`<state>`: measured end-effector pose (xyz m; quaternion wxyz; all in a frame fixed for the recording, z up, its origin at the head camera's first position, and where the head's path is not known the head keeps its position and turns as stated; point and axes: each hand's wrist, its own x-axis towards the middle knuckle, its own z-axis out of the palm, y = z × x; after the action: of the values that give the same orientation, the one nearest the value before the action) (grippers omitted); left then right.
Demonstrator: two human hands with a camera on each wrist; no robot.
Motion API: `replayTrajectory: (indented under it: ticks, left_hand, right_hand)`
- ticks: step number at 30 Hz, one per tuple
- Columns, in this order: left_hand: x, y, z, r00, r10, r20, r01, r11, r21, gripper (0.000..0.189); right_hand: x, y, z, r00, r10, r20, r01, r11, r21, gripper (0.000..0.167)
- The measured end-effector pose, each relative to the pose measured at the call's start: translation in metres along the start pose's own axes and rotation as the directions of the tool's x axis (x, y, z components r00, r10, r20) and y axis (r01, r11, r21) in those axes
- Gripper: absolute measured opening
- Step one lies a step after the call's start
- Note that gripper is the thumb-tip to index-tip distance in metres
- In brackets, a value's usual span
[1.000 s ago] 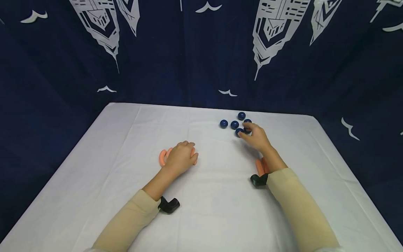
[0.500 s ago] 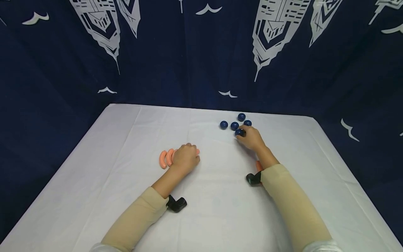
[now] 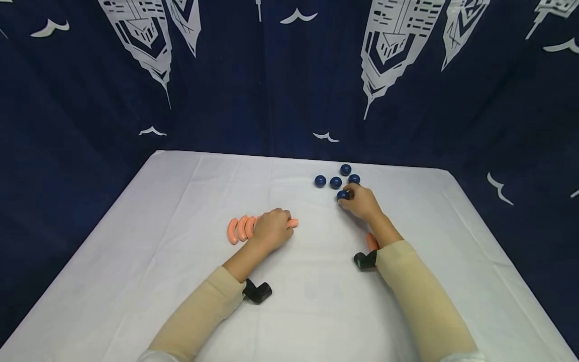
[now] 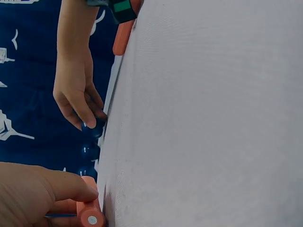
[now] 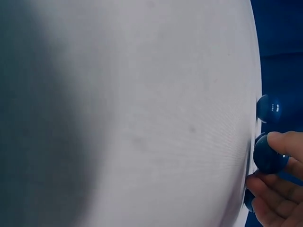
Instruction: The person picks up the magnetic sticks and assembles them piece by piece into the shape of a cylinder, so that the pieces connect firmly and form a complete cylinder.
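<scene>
In the head view, my left hand (image 3: 272, 230) is at the right end of a row of toy sausages (image 3: 232, 231), several curved pink-orange pieces lying side by side. It pinches one sausage (image 4: 88, 203) between thumb and fingers, as the left wrist view shows. The hand covers part of the row. Farther back and to the right, my right hand (image 3: 362, 203) pinches a glossy dark blue ball (image 5: 270, 155) between thumb and fingertips. Just beyond it several like blue balls (image 3: 335, 182) sit in a loose cluster.
An orange stick-like piece (image 3: 372, 242) lies by my right wrist, partly hidden by the sleeve and the black wrist camera (image 3: 365, 260). A white cloth covers the table (image 3: 312, 301); its far edge runs just behind the balls. A dark blue printed curtain (image 3: 226, 100) hangs behind.
My left hand has moved right along the sausage row, and a sausage end now shows past its fingers. The right hand has drawn slightly nearer and closed its fingers on one ball.
</scene>
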<state>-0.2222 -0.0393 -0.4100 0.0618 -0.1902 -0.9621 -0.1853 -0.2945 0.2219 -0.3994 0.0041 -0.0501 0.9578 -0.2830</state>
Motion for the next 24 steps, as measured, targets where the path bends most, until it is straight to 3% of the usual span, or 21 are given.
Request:
replayTrajectory:
  ticks: [3,7,18,24]
  left_hand:
    - [0.003,0.001,0.0,1.0,-0.001,0.01,0.001,1.0,-0.02,0.003]
    - [0.009,0.002,0.0,1.0,0.0,0.017,0.0,1.0,-0.011,0.01]
    - [0.018,0.002,0.002,0.999,0.0,-0.046,-0.003,0.997,-0.073,0.017]
    - [0.021,0.001,0.004,0.997,0.007,-0.078,-0.014,0.996,-0.093,0.02]
  right_hand:
    - [-0.004,-0.001,-0.003,1.0,-0.002,-0.005,0.002,1.0,0.021,0.046]
    - [-0.011,-0.005,-0.004,1.0,-0.003,0.0,0.003,0.998,0.07,0.046]
    - [-0.034,-0.011,-0.001,1.0,-0.024,-0.01,0.025,0.98,0.2,0.041]
    - [-0.043,-0.014,0.001,0.997,-0.07,-0.038,0.076,0.971,0.226,0.039]
